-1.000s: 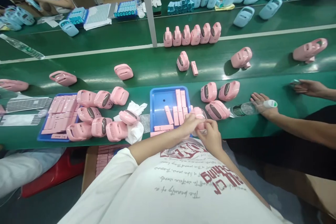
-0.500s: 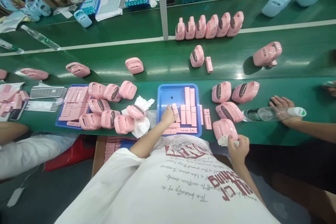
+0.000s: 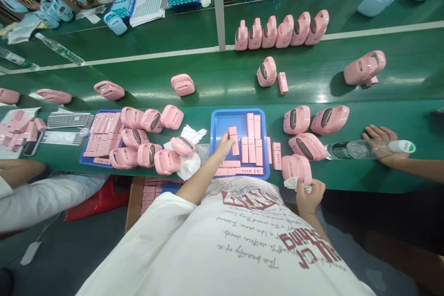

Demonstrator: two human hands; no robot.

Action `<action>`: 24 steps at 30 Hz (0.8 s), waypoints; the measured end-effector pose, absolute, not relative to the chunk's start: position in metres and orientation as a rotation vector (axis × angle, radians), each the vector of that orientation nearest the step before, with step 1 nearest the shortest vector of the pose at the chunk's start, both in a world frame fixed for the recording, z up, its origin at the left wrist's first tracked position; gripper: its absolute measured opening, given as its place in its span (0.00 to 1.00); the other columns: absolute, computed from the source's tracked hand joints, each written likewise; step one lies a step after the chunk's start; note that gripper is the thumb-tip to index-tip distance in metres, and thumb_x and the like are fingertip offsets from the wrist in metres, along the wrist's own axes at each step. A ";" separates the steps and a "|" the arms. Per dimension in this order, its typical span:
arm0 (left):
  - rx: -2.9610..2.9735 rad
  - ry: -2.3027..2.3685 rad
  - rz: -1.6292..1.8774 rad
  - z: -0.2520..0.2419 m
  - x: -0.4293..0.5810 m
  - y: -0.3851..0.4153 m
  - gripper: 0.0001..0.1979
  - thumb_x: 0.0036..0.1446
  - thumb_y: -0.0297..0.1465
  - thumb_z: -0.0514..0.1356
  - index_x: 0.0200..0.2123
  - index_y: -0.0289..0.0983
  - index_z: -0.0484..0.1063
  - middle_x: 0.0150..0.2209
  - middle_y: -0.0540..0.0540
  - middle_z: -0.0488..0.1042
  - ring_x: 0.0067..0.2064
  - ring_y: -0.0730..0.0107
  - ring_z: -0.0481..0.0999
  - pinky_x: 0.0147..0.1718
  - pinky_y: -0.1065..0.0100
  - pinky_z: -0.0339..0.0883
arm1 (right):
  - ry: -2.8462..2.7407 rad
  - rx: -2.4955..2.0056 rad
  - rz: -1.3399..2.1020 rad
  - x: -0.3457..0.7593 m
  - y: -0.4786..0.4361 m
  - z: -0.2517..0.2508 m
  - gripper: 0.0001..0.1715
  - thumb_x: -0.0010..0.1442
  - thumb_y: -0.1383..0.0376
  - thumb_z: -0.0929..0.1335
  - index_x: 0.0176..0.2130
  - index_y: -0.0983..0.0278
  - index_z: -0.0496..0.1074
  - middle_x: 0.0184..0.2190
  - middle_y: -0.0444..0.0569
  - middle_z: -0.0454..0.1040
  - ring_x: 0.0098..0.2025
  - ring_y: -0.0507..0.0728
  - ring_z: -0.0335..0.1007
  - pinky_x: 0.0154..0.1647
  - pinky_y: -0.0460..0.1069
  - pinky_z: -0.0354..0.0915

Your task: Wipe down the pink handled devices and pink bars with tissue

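The left hand [image 3: 225, 144] is closing its thumb and fingertips on one pink stick [image 3: 233, 141], over the left half of the blue tray [image 3: 219, 122]; I cannot tell whether it is touching the tray floor. The grip is staying at its left side, probably so that its face is showing.

The right hand [image 3: 311, 195] is pinching a white cloth [image 3: 290, 182] against the near side of a pink casing [image 3: 297, 168], which is sitting at the bench's [image 3: 347, 175] near edge, perhaps to keep bare fingers off the glossy shell.

Other sticks [image 3: 250, 150] are lying side by side in the tray's right half; its rim is likely keeping them together. Three more casings [image 3: 308, 147] are waiting just beyond the right hand. Farther right, a plastic bottle [image 3: 357, 150] is lying on its side beside a co-worker's hand [image 3: 381, 134].
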State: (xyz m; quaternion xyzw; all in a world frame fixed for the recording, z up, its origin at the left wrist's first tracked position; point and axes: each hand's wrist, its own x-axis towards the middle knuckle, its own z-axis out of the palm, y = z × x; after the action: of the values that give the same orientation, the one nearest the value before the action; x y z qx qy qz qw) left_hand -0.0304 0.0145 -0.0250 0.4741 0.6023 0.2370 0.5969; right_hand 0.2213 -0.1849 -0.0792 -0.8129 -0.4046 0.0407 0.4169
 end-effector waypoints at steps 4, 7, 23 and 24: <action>0.828 1.080 0.694 0.019 -0.033 0.008 0.20 0.50 0.34 0.50 0.46 0.35 0.66 0.31 0.47 0.71 0.34 0.69 0.73 0.37 0.66 0.67 | -1.007 -2.041 0.132 0.222 -0.185 -0.077 0.22 0.52 0.46 0.65 0.26 0.60 0.57 0.28 0.50 0.62 0.36 0.59 0.61 0.41 0.58 0.62; 0.593 0.735 0.802 0.052 -0.032 0.000 0.18 0.44 0.36 0.60 0.40 0.36 0.66 0.29 0.50 0.69 0.27 0.74 0.69 0.28 0.69 0.63 | -0.992 -2.040 0.207 0.223 -0.189 -0.069 0.24 0.49 0.45 0.66 0.28 0.61 0.60 0.29 0.49 0.62 0.35 0.59 0.61 0.41 0.58 0.63; 0.801 0.511 0.499 0.106 -0.038 -0.031 0.33 0.50 0.53 0.59 0.53 0.37 0.61 0.27 0.53 0.65 0.19 0.79 0.63 0.18 0.73 0.57 | -0.887 -1.538 0.840 0.186 -0.063 0.089 0.11 0.54 0.55 0.69 0.33 0.59 0.75 0.31 0.46 0.73 0.32 0.56 0.68 0.34 0.53 0.66; 0.901 0.563 0.470 0.108 -0.038 -0.032 0.32 0.50 0.50 0.62 0.52 0.38 0.60 0.27 0.53 0.66 0.20 0.79 0.64 0.20 0.73 0.58 | -1.023 -1.506 0.899 0.175 -0.052 0.099 0.14 0.54 0.53 0.69 0.32 0.60 0.75 0.29 0.46 0.73 0.31 0.55 0.68 0.32 0.51 0.65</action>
State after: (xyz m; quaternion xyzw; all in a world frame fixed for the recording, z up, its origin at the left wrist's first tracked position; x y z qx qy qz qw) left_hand -0.0376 -0.0323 0.1083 0.4258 0.2660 0.2219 0.8359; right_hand 0.1753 -0.0523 0.0989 -0.6301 -0.4282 0.3761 0.5275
